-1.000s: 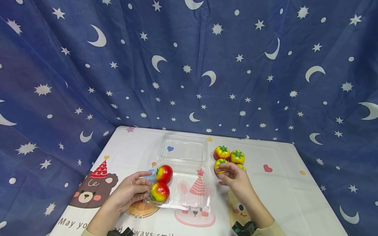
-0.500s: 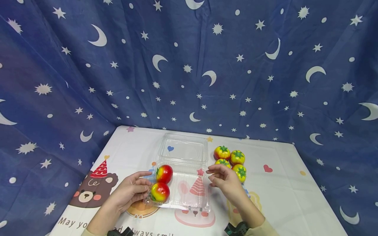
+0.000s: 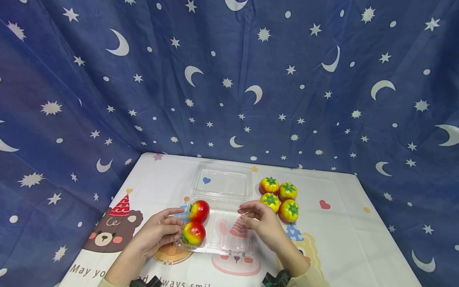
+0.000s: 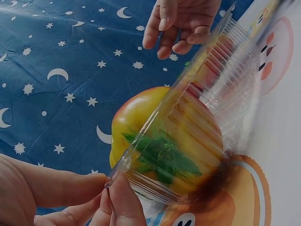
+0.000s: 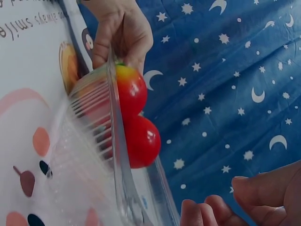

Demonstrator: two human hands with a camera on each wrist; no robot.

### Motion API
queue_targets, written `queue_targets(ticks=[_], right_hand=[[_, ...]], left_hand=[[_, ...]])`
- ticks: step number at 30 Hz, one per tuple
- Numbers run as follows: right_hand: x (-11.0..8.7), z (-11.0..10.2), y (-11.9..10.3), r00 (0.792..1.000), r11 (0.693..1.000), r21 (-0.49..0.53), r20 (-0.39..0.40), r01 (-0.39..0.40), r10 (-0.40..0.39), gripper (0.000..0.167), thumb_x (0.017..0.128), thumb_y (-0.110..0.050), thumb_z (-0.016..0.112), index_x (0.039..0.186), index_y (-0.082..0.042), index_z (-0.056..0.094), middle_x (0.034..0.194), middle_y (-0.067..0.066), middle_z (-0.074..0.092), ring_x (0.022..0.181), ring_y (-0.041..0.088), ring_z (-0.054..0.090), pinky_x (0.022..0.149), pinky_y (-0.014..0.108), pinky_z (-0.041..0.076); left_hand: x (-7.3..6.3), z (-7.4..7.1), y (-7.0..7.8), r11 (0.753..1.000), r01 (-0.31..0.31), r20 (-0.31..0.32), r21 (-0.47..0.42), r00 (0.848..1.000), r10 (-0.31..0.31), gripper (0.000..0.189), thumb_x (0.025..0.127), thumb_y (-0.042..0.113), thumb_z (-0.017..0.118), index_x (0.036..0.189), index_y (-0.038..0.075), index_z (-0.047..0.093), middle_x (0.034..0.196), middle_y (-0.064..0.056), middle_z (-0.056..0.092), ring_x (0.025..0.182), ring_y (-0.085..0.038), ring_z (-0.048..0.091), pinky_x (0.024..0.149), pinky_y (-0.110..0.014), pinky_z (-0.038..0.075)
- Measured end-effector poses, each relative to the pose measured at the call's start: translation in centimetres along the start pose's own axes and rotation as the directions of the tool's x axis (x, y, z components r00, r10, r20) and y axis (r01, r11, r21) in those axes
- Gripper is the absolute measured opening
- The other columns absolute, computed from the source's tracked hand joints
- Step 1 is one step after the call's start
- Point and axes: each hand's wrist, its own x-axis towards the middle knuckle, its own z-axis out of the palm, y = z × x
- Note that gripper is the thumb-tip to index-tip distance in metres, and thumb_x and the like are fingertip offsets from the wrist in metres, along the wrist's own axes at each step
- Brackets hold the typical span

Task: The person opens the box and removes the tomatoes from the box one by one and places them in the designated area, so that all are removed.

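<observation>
A clear plastic clamshell box (image 3: 222, 251) lies on the table with its lid (image 3: 229, 180) folded back. Two red-and-yellow toy tomatoes (image 3: 199, 211) sit in its left side, one behind the other. My left hand (image 3: 159, 231) pinches the box's left rim between thumb and fingers, plainest in the left wrist view, close beside the nearer tomato (image 4: 141, 115). Over the right side of the box hovers my right hand (image 3: 263, 223), fingers loosely bent. Nothing shows between the fingertips (image 5: 240, 186) in the right wrist view.
Several more toy tomatoes (image 3: 288, 211), green leaves up, stand grouped to the right of the box. A white tablecloth (image 3: 340, 247) with printed cartoons covers the table. Behind it hangs a blue curtain (image 3: 215, 79) with moons and stars.
My right hand has moved left from above the grouped tomatoes to over the right side of the box, uncovering the group. My left hand has stayed at the rim.
</observation>
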Motion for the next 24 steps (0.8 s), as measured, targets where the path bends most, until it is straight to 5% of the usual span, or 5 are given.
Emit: queue_targets(ticks=[5,11,19,24], right_hand=[[0.3,0.6,-0.2,1.0,1.0,0.006,0.02,0.004,-0.005,0.037,0.096,0.002,0.072,0.132,0.006,0.065,0.129,0.03,0.07,0.106,0.024,0.071,0.087,0.028,0.066],[0.6,1.6,-0.3,0.999,1.0,-0.005,0.038,-0.005,0.005,0.034,0.096,0.004,0.071,0.13,0.002,0.068,0.129,0.034,0.068,0.107,0.034,0.072,0.087,0.026,0.065],[0.9,2.5,-0.4,0.998,1.0,0.009,0.053,-0.03,0.029,0.034,0.096,0.0,0.075,0.129,0.001,0.068,0.129,0.034,0.068,0.108,0.042,0.071,0.084,0.03,0.067],[1.1,2.7,-0.3,0.997,0.999,0.027,0.067,-0.037,0.035,0.035,0.096,0.0,0.074,0.13,0.002,0.067,0.128,0.033,0.068,0.103,0.036,0.072,0.087,0.046,0.068]], left_hand=[[0.0,0.0,0.0,1.0,0.005,-0.004,0.0,1.0,-0.005,0.07,0.1,0.002,0.066,0.163,-0.001,0.034,0.104,-0.002,0.07,0.08,-0.013,0.069,0.079,-0.024,0.065],[0.0,0.0,0.0,1.0,0.007,-0.008,0.001,1.0,-0.007,0.07,0.1,0.002,0.066,0.163,-0.001,0.034,0.104,-0.002,0.07,0.08,-0.013,0.069,0.079,-0.024,0.065],[-0.1,0.2,0.1,1.0,0.013,-0.013,-0.001,1.0,-0.013,0.071,0.1,0.002,0.066,0.163,-0.001,0.034,0.104,-0.002,0.07,0.081,-0.013,0.069,0.079,-0.024,0.065],[0.0,0.1,0.1,1.0,0.016,-0.006,-0.01,1.0,-0.016,0.071,0.1,0.002,0.066,0.163,-0.001,0.034,0.105,-0.002,0.07,0.08,-0.013,0.069,0.079,-0.024,0.065]])
